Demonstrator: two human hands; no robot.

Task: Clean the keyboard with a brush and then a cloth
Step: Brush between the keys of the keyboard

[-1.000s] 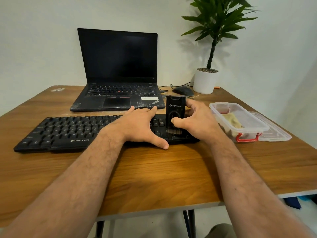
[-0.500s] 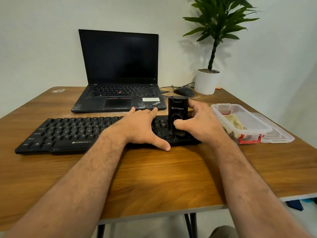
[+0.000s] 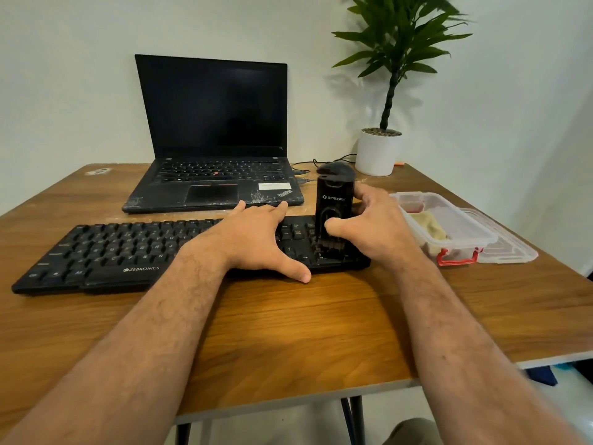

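A black keyboard (image 3: 122, 252) lies across the wooden table (image 3: 288, 332). My left hand (image 3: 256, 242) rests flat on its right half, fingers straight, thumb on the table at the front edge. My right hand (image 3: 375, 226) grips a black upright brush (image 3: 333, 207) by its body. The brush's bristles press down on the keys at the keyboard's right end. A yellowish cloth (image 3: 428, 226) lies inside a clear plastic box (image 3: 455, 229) to the right.
An open black laptop (image 3: 215, 155) stands behind the keyboard. A black mouse (image 3: 333, 168) with its cable and a potted plant (image 3: 382, 149) sit at the back right. The box's lid (image 3: 507, 248) lies beside the box near the table's right edge.
The brush has shifted slightly up and down on the keys at the keyboard's right end. My left hand has stayed in place on the keyboard.
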